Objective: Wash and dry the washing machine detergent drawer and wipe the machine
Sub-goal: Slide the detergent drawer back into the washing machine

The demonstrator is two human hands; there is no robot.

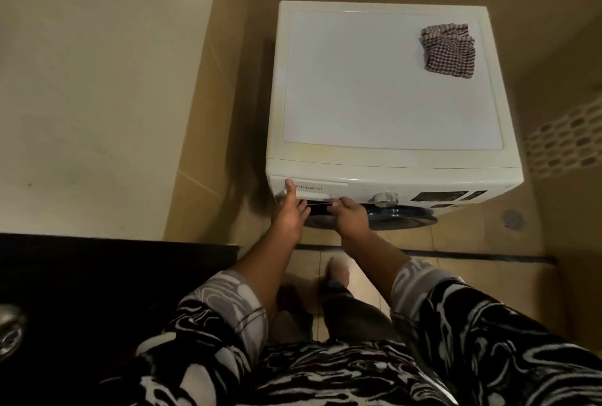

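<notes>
- The washer [391, 80] sits in the upper right of the frame, and I look down on its flat white top.
- The drawer [312, 189] is at the left end of the front panel, near the middle of the frame. It looks pushed in or just barely out; I cannot tell which.
- My left hand [290, 210] holds the drawer's left end. The thumb lies flat up the front and the fingers bend under the bottom edge.
- My right hand [350, 216] is just beside it on the right. Its fingers curl into the dark gap under the drawer front, so it has hold of the drawer too.
- I think both hands are there so the drawer slides straight and does not jam or drop.
- A checked cloth [449, 51] lies folded on the far right corner of the top. It seems parked there for drying and wiping later, out of the way.
- The dial [386, 198] and the round door [400, 213] are to the right of my hands, untouched.
- Washing has not begun. Next I would pull gently and evenly.
</notes>
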